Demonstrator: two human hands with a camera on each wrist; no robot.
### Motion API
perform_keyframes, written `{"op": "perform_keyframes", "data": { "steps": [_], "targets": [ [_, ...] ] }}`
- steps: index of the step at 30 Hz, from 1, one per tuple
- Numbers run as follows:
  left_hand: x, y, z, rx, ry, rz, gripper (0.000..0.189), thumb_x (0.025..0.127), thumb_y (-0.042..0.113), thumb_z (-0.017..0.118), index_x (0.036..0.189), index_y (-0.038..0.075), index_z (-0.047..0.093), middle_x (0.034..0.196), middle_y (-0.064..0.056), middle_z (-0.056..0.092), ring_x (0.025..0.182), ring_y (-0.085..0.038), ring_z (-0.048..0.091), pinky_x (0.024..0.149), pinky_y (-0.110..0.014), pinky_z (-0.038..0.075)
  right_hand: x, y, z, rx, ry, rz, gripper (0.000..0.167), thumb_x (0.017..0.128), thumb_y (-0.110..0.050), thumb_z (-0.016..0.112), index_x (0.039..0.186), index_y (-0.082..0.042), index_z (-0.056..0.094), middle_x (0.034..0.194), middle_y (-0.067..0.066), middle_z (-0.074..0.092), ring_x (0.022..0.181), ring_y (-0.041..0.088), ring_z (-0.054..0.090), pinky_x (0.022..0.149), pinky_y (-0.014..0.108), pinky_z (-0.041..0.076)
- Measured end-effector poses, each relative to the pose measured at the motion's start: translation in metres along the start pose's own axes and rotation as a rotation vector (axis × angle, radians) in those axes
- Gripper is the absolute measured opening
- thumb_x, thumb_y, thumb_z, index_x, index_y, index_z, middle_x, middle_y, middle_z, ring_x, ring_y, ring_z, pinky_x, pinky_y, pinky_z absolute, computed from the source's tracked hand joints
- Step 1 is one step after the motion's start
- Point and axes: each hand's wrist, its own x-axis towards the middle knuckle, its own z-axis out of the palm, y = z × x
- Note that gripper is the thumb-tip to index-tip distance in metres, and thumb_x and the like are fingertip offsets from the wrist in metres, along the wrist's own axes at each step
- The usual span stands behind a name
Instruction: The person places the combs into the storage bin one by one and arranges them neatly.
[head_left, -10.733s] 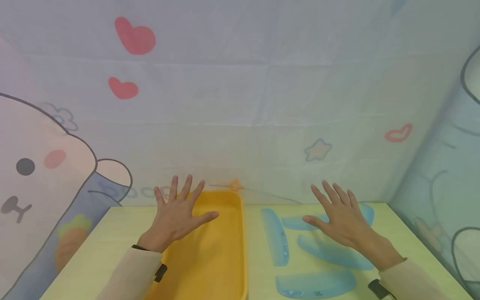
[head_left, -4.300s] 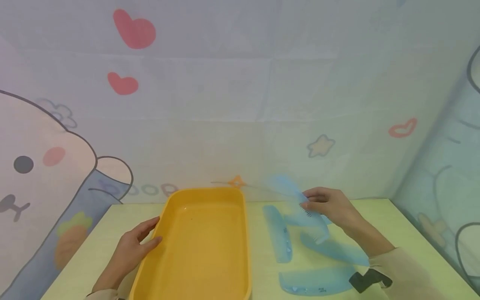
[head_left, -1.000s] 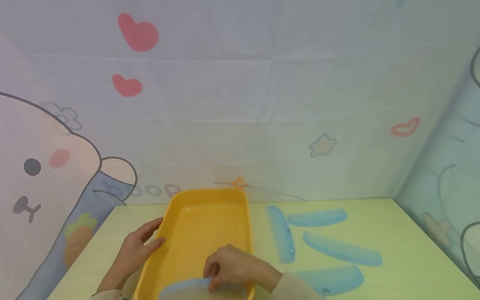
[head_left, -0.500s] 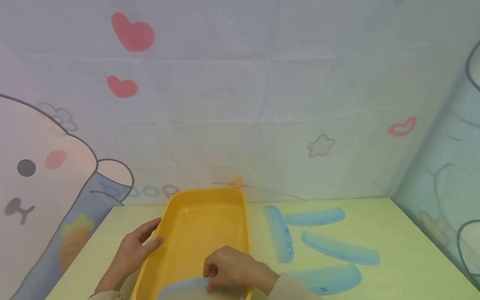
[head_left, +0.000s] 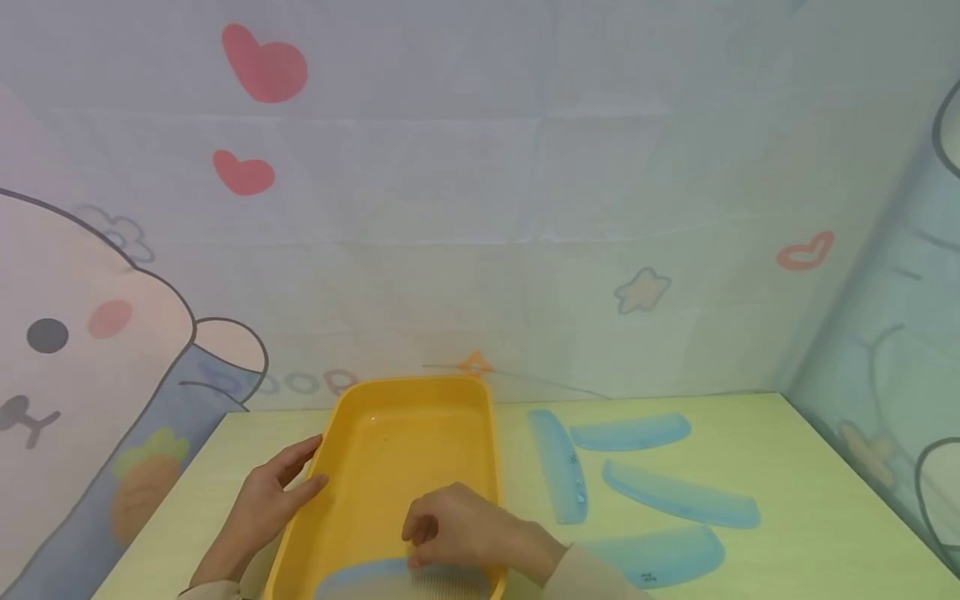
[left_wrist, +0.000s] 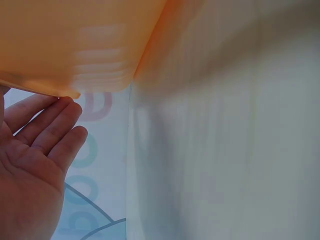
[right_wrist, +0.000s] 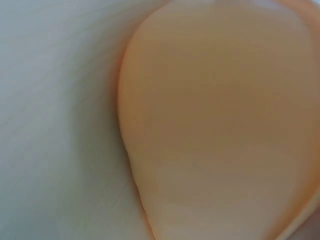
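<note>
A translucent blue comb [head_left: 375,571] lies at the near end of the yellow tray [head_left: 427,387], its lower part cut off by the frame edge. Over the comb's spine is my right hand [head_left: 468,525], fingers loosely curled, index fingertip above the comb and thumb tip right at the spine. My left hand [head_left: 262,500] holds the tray's left rim, thumb over the edge and fingers outside; in the left wrist view the left hand's fingers [left_wrist: 55,122] reach up under that rim. The right wrist view shows mostly the tray [right_wrist: 215,100]; the comb is hidden there.
Several more blue combs lie on the pale table right of the tray: an upright one [head_left: 558,467], a far one [head_left: 630,432], a slanted one [head_left: 678,494] and a near one [head_left: 660,557] partly behind the right sleeve [head_left: 592,579]. A printed curtain [head_left: 525,192] stands behind the table.
Over ten seconds, both hands came down from raised and spread, and one comb went from the right side into the tray. In the last half second the right hand has lifted slightly off it.
</note>
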Motion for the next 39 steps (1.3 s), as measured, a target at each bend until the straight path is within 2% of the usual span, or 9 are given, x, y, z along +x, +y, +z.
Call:
{"op": "perform_keyframes", "data": {
  "steps": [7,14,17,22,29,39],
  "targets": [
    [0.000,-0.001,0.000,0.009,0.002,0.011,0.062,0.102,0.016,0.075,0.155,-0.005,0.049,0.157,-0.028,0.048,0.140,-0.053,0.048,0.108,-0.054,0.049,-0.006,-0.002,-0.009,0.210,0.030,0.013,0.015,0.091,-0.013,0.087,0.102,-0.007,0.078,0.087,-0.018,0.071,0.080,-0.004,0.065,0.079,0.014,0.057],
    [0.000,0.001,0.001,0.010,-0.001,0.003,0.062,0.102,0.015,0.075,0.155,-0.005,0.049,0.157,-0.029,0.048,0.140,-0.054,0.048,0.107,-0.054,0.051,-0.021,-0.001,-0.027,0.306,0.053,-0.004,0.016,0.094,-0.011,0.084,0.108,-0.006,0.078,0.102,0.004,0.077,0.088,0.001,0.069,0.084,0.019,0.060],
    [0.000,0.002,0.001,0.008,-0.003,-0.004,0.062,0.102,0.015,0.075,0.155,-0.005,0.049,0.157,-0.029,0.048,0.140,-0.054,0.048,0.108,-0.054,0.050,-0.030,0.002,-0.038,0.331,0.086,0.003,0.016,0.096,-0.012,0.082,0.111,-0.009,0.078,0.104,0.004,0.077,0.091,0.004,0.071,0.085,0.022,0.062],
    [-0.001,0.003,0.000,0.011,-0.004,-0.012,0.063,0.102,0.017,0.075,0.156,-0.004,0.049,0.157,-0.029,0.048,0.140,-0.054,0.048,0.108,-0.055,0.050,-0.048,0.009,-0.060,0.310,0.141,-0.002,0.018,0.098,-0.016,0.081,0.115,-0.014,0.078,0.108,-0.004,0.077,0.098,0.010,0.072,0.084,0.027,0.064],
    [-0.001,0.003,0.000,0.017,-0.004,-0.011,0.062,0.103,0.016,0.075,0.155,-0.005,0.049,0.157,-0.028,0.048,0.140,-0.053,0.048,0.109,-0.056,0.049,-0.079,0.020,-0.086,0.236,0.184,0.011,0.020,0.100,-0.019,0.078,0.119,-0.012,0.077,0.117,0.001,0.076,0.104,0.013,0.071,0.088,0.030,0.063],
    [-0.002,0.002,0.001,0.018,-0.001,-0.002,0.062,0.102,0.012,0.075,0.155,-0.006,0.049,0.156,-0.029,0.049,0.139,-0.053,0.050,0.107,-0.054,0.052,-0.121,0.047,-0.106,0.146,0.221,0.053,0.020,0.099,-0.022,0.079,0.118,-0.016,0.076,0.112,-0.005,0.075,0.102,0.013,0.071,0.087,0.031,0.064]
  ]
}}
